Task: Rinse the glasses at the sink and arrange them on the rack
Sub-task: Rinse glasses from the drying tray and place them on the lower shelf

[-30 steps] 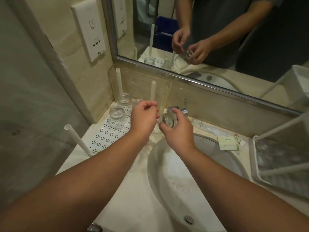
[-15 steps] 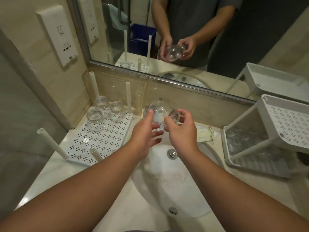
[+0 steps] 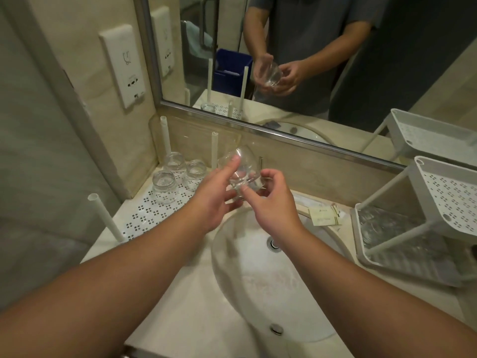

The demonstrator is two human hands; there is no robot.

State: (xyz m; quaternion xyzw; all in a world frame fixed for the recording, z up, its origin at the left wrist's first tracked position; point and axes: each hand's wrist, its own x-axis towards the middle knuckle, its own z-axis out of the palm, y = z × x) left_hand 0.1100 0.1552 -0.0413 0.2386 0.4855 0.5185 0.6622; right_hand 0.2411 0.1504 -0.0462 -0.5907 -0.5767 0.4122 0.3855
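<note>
Glass (image 3: 241,169) tilted, held over the sink (image 3: 271,288) | left hand (image 3: 214,200) cupping it, thumb on its side | right hand (image 3: 271,202) pinching the base | three more upside down on rack (image 3: 144,218)

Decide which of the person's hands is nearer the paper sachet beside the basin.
Right. The right hand is just left of the sachet; the left hand is farther left.

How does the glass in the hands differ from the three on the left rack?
The held glass is up over the sink, tilted, pinched between the left hand and right hand; the rack glasses stand free and upright on the perforated tray. All are clear and rounded.
</note>
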